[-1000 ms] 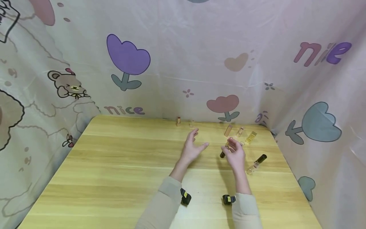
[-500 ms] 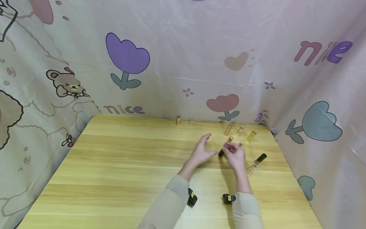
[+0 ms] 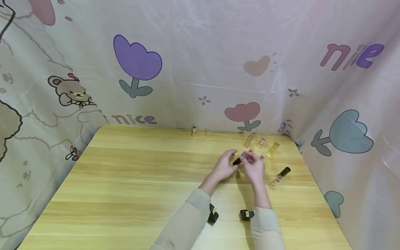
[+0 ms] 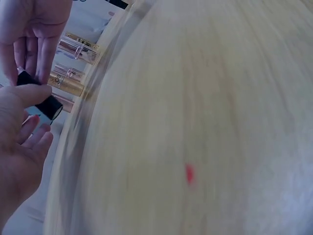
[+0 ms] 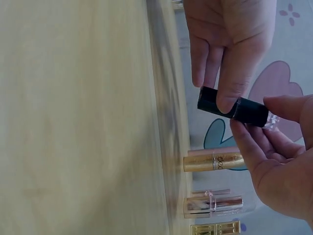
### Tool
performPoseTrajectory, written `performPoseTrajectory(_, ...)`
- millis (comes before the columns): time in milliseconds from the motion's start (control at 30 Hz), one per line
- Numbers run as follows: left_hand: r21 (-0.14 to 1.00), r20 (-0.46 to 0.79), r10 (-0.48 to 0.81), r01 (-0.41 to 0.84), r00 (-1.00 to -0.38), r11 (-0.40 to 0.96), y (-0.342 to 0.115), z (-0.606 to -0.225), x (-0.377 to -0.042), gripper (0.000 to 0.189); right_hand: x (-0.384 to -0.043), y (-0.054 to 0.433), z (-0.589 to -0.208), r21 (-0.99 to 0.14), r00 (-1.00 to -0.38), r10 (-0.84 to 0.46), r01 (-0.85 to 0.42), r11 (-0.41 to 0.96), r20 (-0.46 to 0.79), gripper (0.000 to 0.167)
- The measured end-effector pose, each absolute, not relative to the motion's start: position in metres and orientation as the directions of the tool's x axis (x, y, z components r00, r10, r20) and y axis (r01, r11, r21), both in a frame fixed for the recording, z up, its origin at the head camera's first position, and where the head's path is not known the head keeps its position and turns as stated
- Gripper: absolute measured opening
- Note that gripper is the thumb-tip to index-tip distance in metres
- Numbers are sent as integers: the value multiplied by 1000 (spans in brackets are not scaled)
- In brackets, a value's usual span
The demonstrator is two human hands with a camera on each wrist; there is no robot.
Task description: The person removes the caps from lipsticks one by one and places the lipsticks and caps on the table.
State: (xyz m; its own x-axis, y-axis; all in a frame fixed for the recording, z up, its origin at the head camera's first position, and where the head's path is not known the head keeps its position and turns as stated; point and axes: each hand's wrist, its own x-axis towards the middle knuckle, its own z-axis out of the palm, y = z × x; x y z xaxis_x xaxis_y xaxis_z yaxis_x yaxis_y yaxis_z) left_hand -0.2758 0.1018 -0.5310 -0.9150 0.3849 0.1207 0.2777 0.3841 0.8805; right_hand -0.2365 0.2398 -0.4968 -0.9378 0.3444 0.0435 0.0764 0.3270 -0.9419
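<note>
A black lipstick tube (image 3: 236, 161) with a clear faceted end is held between both hands, raised above the table. My right hand (image 3: 254, 170) pinches it near the clear end with thumb and fingers, as the right wrist view shows. From the other side my left hand (image 3: 224, 167) grips the black end, its thumb (image 5: 229, 98) laid across the tube. In the left wrist view the tube (image 4: 50, 105) is tilted, and the left fingertips lie partly behind it.
Behind the right hand stand a gold lipstick (image 3: 251, 150), a clear tube (image 3: 263, 156), a pink tube (image 3: 248, 141), another lipstick (image 3: 261, 142) and a gold square tube (image 3: 273, 148). A black-capped clear tube (image 3: 280, 177) is at right. An uncapped red lipstick (image 3: 194, 131) and clear cap (image 3: 208, 133) stand far back.
My left hand has moved right and taken hold of the black end. The right hand has closed on the tube and shifted slightly left with it, tilting it flatter.
</note>
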Motion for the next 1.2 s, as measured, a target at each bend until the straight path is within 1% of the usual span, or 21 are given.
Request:
performPoseTrajectory(233, 895, 173, 372, 303, -912, 326, 97, -534, -277, 41, -241, 234, -495, -959, -928, 364, 32, 281, 76, 33)
performPoseTrajectory(367, 905, 176, 357, 294, -917, 309, 93, -533, -277, 32, -241, 231, -494, -964, -928, 364, 18, 264, 82, 33)
performPoseTrajectory(667, 913, 140, 369, 264, -919, 310, 85, -526, -279, 28, -242, 230, -491, -973, -937, 345, 32, 228, 50, 34)
performPoseTrajectory(900, 899, 147, 385, 285, -911, 332, 72, -514, -279, 25, -243, 227, -488, -987, -949, 312, 12, 160, 39, 33)
performPoseTrajectory(1033, 894, 133, 384, 278, -914, 350, 65, -508, -278, 25, -241, 224, -486, -994, -960, 279, 4, 111, 28, 33)
performPoseTrajectory(1200, 887, 136, 410, 296, -902, 355, 56, -502, -279, 24, -240, 224, -483, -997, -965, 261, 24, 71, -5, 37)
